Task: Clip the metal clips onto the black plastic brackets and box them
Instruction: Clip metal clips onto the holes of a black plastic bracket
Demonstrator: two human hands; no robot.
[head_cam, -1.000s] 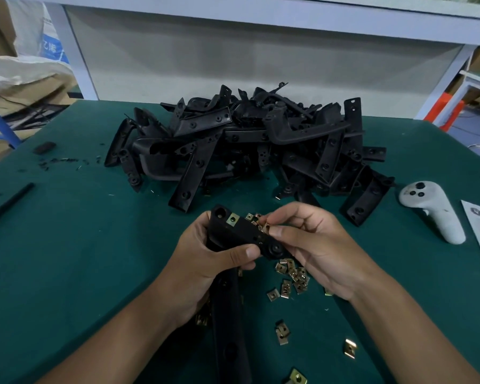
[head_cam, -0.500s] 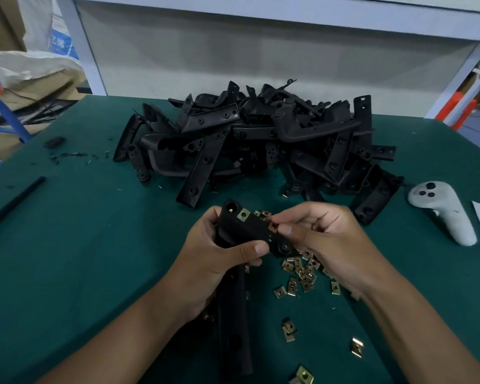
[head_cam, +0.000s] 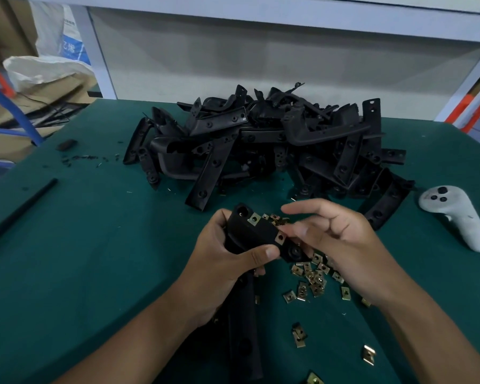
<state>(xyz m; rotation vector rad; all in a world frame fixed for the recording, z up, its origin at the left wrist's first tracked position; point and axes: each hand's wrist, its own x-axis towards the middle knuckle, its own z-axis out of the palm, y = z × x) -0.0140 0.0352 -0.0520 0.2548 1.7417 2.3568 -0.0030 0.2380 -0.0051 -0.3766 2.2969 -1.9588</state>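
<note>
While loose metal clips (head_cam: 313,278) lie scattered on the green table (head_cam: 81,259) nearest the person, the left hand (head_cam: 222,261) grips a black bracket (head_cam: 257,234) just above them, fingers and thumb curled round its upper end. Two clips already sit on that bracket's face. The right hand (head_cam: 336,234) is at the bracket's right end, thumb and fingertips by the second clip; whether they pinch it cannot be told, and the forefinger is stretched out. The bracket looks stiff and light, best held by its thick body as now, while the small, thin clips look slippery and call for a fingertip pinch on their edges. Farther back, a large pile of brackets (head_cam: 275,145) waits, with a white controller (head_cam: 452,214) to its right. No box is visible.
</note>
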